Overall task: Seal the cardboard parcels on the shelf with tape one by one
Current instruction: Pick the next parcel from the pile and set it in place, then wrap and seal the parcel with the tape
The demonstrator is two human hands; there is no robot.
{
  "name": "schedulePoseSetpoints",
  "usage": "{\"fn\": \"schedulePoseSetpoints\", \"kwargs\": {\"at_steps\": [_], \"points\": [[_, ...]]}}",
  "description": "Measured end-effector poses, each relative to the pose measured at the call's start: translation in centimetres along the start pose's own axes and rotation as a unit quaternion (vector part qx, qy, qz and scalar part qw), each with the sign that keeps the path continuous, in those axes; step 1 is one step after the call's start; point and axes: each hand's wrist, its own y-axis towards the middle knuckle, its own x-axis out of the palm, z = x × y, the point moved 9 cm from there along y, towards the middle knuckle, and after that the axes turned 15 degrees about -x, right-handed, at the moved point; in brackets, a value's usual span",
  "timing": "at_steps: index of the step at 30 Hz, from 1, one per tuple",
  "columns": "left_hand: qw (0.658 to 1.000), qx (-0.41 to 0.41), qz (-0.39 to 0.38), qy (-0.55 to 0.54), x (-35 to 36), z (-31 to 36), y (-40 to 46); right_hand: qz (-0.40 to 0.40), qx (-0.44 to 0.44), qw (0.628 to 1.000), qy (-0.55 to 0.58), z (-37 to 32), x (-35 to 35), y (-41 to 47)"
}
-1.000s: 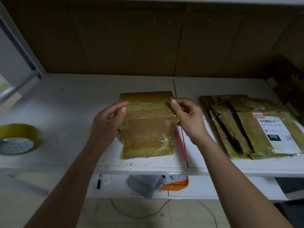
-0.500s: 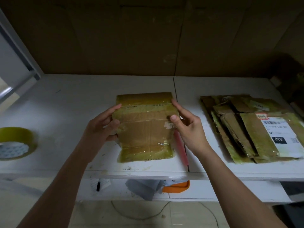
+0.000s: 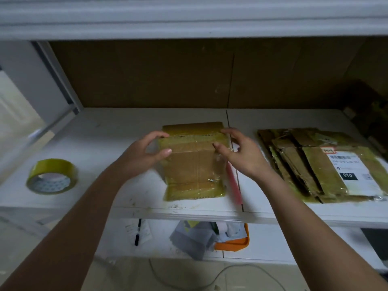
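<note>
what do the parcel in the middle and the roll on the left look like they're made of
Parcel: brown cardboard, matte, with a visible seam, wrapped in glossy yellowish clear tape that catches glints. Tape roll: translucent yellow-green plastic film, shiny, wound on what looks like a printed white card core.

Parcel (image 3: 194, 162) lay mid-shelf (image 3: 105, 131), near the front edge. Tape roll (image 3: 52, 176) sat well apart to its left; a stack of parcels (image 3: 319, 164) lay to its right. A tray (image 3: 233, 241) sat on the lower shelf, below.
</note>
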Motion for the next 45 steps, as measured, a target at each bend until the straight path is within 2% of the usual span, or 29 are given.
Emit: {"fn": "schedulePoseSetpoints", "kwargs": {"at_steps": [3,7,10,14,16,19,22,27,34,39,42,45], "points": [[1.0,0.002,-0.015,-0.028,-0.3,0.9,-0.6,-0.003,-0.03,0.993,-0.113,-1.5,-0.1,0.5],[0.995,0.026,-0.006,-0.093,-1.5,1.3,-1.7,0.015,-0.045,0.986,-0.158,-3.3,-0.4,0.7],[0.991,0.014,0.088,-0.097,-4.4,-0.9,-1.9,0.06,-0.084,0.985,-0.139,-6.1,-0.5,0.7],[0.968,-0.013,0.249,-0.036,-9.9,-4.7,-3.2,0.112,-0.18,0.976,-0.043,-11.7,1.5,0.4],[0.951,-0.014,0.307,-0.004,-12.1,-6.2,-4.1,0.093,-0.219,0.971,0.02,-14.1,4.6,0.2],[0.937,-0.046,0.345,0.037,-14.9,-9.0,-5.1,0.011,-0.221,0.972,0.084,-15.8,11.5,0.4],[0.934,-0.084,0.33,0.105,-16.6,-12.0,-5.2,-0.043,-0.175,0.98,0.082,-15.3,18.5,0.9],[0.941,-0.148,0.238,0.191,-17.6,-17.0,-3.8,-0.131,-0.106,0.983,0.078,-13.4,27.6,1.8],[0.955,-0.139,0.212,0.151,-19.8,-19.5,-3.6,-0.206,-0.07,0.974,0.069,-11.9,36.3,5.0],[0.968,-0.141,0.18,0.101,-20.3,-20.2,-3.9,-0.292,-0.033,0.955,-0.031,-10.6,39.9,5.5],[0.97,-0.13,0.182,0.093,-20.4,-20.3,-4.2,-0.251,0.005,0.968,-0.006,-10.4,39.5,5.8],[0.972,-0.126,0.183,0.079,-20.6,-20.6,-4.3,-0.167,0.036,0.981,0.09,-10.1,38.2,6.5]]}}
